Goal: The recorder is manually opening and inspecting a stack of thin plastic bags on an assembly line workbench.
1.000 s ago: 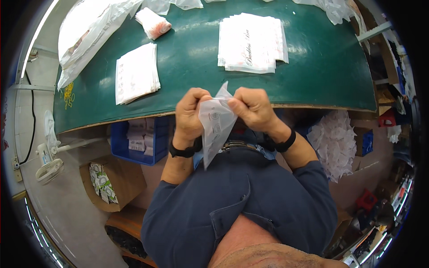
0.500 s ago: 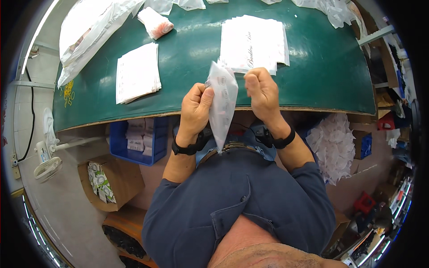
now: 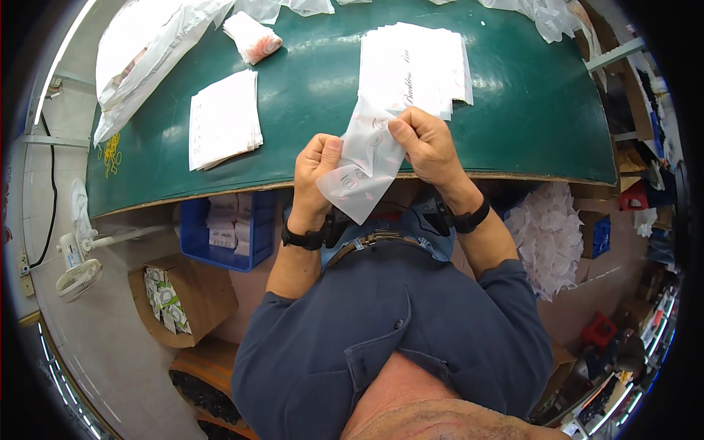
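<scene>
A translucent white plastic bag (image 3: 367,165) with dark printed marks is stretched between my two hands, over the table's near edge. My left hand (image 3: 317,170) pinches its left side between thumb and fingers. At its upper right corner my right hand (image 3: 429,149) grips it, thumb pressed on top. Just beyond lies a stack of printed white bags (image 3: 414,66), its lower edge partly covered by the held bag and my right hand. A smaller stack of white bags (image 3: 225,121) rests to the left of my left hand.
On the green table (image 3: 308,66) are a rolled bundle of bags (image 3: 253,38), yellow rubber bands (image 3: 111,154) and a large plastic sack (image 3: 147,59). Below stand a blue bin (image 3: 220,231) with packets and a cardboard box (image 3: 187,297). A heap of clear bags (image 3: 548,238) sits at the right.
My right hand has moved left and taken hold of the bag, which was hanging from my left hand alone. The bag is now tilted and spread between both hands.
</scene>
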Demonstrator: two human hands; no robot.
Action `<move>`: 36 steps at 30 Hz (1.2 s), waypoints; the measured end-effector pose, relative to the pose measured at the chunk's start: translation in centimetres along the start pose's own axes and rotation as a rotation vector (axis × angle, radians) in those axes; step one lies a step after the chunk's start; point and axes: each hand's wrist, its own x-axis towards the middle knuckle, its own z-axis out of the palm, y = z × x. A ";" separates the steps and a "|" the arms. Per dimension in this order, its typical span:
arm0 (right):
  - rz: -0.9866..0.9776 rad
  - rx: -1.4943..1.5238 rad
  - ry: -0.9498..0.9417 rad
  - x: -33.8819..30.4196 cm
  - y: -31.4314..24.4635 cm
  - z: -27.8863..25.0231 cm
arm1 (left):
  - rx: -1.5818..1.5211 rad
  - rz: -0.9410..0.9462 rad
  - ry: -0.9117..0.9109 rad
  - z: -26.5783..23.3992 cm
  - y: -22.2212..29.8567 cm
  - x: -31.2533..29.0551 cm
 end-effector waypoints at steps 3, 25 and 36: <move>0.025 0.055 0.097 1.2 0.6 0.2 | -0.238 -0.068 -0.021 0.5 0.9 0.0; -0.399 -0.375 -0.122 0.1 -3.8 1.6 | 0.589 0.669 -0.039 1.4 3.4 0.0; -0.489 -0.367 -0.119 -0.6 -4.1 0.7 | 0.577 0.544 -0.054 -0.2 3.9 -0.6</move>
